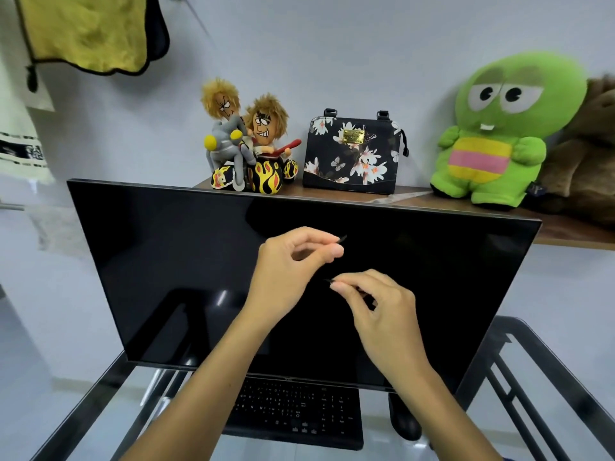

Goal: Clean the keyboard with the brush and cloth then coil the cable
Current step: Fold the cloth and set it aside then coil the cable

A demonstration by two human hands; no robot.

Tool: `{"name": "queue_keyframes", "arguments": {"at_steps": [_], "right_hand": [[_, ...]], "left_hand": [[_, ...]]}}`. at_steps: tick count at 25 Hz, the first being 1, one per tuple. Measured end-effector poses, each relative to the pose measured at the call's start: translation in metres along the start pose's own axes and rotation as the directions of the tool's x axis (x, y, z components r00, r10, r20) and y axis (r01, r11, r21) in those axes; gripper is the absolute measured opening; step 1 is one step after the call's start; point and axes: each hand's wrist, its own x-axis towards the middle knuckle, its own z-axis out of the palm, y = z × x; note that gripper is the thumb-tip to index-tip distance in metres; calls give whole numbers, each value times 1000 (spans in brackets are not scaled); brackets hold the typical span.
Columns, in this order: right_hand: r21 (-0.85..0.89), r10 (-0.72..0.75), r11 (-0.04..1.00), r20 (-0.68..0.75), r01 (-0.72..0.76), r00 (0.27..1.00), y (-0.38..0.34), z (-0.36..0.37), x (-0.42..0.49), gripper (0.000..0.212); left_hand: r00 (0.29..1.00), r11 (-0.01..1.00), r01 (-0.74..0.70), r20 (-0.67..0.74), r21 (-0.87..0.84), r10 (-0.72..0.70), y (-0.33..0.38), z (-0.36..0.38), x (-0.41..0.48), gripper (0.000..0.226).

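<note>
Both my hands are raised in front of the dark monitor [166, 261]. My left hand [289, 264] pinches a thin black piece between thumb and forefinger; its tip [342, 238] sticks out to the right. Lower down, my right hand [379, 304] pinches another thin black end [328, 281] that points left. These look like parts of the black cable, but the rest of it is lost against the black screen. The black keyboard [299, 410] lies flat on the glass desk below the monitor, partly behind my left forearm. A yellow cloth [86, 31] hangs on the wall at the top left.
A black mouse [404, 419] sits right of the keyboard. The glass desk has a black metal frame [519, 371]. On the wooden shelf [565, 231] behind the monitor stand two dolls [249, 141], a floral bag [352, 154] and a green plush toy [496, 128].
</note>
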Motion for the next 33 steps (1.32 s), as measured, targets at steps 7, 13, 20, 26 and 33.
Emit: {"name": "queue_keyframes", "arguments": {"at_steps": [7,13,20,26,33], "right_hand": [[297,182,942,-58,-158,982,-8,-16,19,20],[438,205,875,51,-206,977,3,-26,28,21],[714,274,602,235,-357,933,23,-25,15,20],[796,455,389,272,-464,848,37,-4,-11,23],[463,431,782,80,-416,899,22,13,-29,18]], "left_hand": [[964,962,194,220,-194,-150,-6,3,-6,20],[868,780,437,439,-448,-234,1,0,-7,27],[833,249,520,421,-817,-358,19,-6,6,20],[856,-62,370,365,-927,-367,34,-14,9,21],[898,23,243,216,-970,-382,37,-13,11,25]]}}
